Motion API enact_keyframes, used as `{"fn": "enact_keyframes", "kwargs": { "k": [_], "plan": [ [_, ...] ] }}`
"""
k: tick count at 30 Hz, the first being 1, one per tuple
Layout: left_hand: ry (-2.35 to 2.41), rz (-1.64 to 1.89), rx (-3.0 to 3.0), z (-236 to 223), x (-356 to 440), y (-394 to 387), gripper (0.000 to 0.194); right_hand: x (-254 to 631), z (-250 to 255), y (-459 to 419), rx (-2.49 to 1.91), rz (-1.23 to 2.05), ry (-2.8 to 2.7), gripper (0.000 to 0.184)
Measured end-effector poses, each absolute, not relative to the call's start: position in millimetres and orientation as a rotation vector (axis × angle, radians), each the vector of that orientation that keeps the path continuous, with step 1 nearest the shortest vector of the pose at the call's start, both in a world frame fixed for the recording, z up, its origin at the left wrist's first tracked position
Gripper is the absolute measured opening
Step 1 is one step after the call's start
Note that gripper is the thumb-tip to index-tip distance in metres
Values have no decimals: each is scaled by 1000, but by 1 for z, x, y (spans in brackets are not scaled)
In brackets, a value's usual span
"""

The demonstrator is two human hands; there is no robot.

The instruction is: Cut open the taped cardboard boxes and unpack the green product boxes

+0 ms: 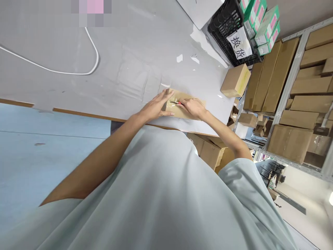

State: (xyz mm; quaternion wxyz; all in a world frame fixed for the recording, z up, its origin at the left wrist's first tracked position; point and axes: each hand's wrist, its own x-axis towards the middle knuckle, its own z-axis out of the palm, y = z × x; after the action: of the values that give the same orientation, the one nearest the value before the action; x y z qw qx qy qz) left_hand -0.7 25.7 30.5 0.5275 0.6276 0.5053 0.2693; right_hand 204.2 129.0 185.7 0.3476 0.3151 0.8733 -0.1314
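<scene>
A flat brown cardboard box (191, 113) with clear tape on top lies near the front edge of the grey table (125, 41). My left hand (156, 107) grips the box's left end, thumb on the near side and fingers along the far side. Closed around a small pointed tool (176, 102) with a red part and a dark tip is my right hand (194, 107), resting over the box. The tool's tip points left onto the taped top, between my hands. Most of its handle is hidden in my fingers, so its exact kind is unclear.
A white cable (95, 66) curves across the table at left. Paper scraps (179, 58) lie beyond the box. To the right are a small carton (235, 81), a black crate (226, 31) with green boxes (267, 26), and shelves of cartons (299, 118). More cartons (208, 149) stand below the table edge.
</scene>
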Motion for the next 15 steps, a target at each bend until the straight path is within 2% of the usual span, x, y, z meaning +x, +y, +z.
{"fn": "enact_keyframes", "kwargs": {
  "k": [15],
  "plan": [
    [1127,683,1350,30,9,23,119,172,194,126,729,-251,1994,50]
  ]
}}
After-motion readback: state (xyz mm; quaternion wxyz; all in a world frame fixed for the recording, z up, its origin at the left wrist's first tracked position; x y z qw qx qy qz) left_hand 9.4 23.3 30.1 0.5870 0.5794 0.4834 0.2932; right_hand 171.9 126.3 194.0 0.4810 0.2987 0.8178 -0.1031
